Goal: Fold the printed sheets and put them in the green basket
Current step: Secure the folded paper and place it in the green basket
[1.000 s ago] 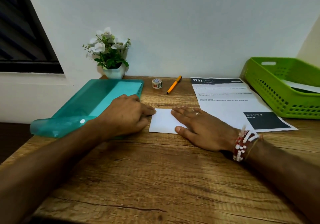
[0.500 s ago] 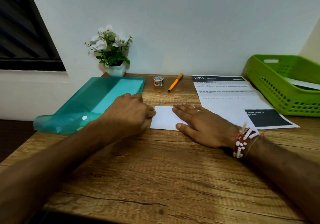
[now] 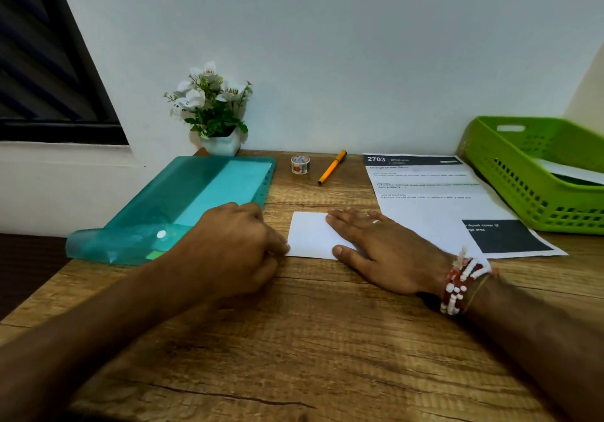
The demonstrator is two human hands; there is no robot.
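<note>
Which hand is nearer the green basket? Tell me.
Right. The right hand lies flat on the folded sheet, left of the green basket; the left hand sits farther left.

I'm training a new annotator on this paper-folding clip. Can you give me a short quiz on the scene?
1. True or false: the right hand lies flat on the folded sheet.
2. What lies between the tape roll and the printed sheet? A) scissors B) an orange pen C) a stapler
3. Fill in: inside the green basket lies white ___.
Key: 1 true; 2 B; 3 paper.
</note>
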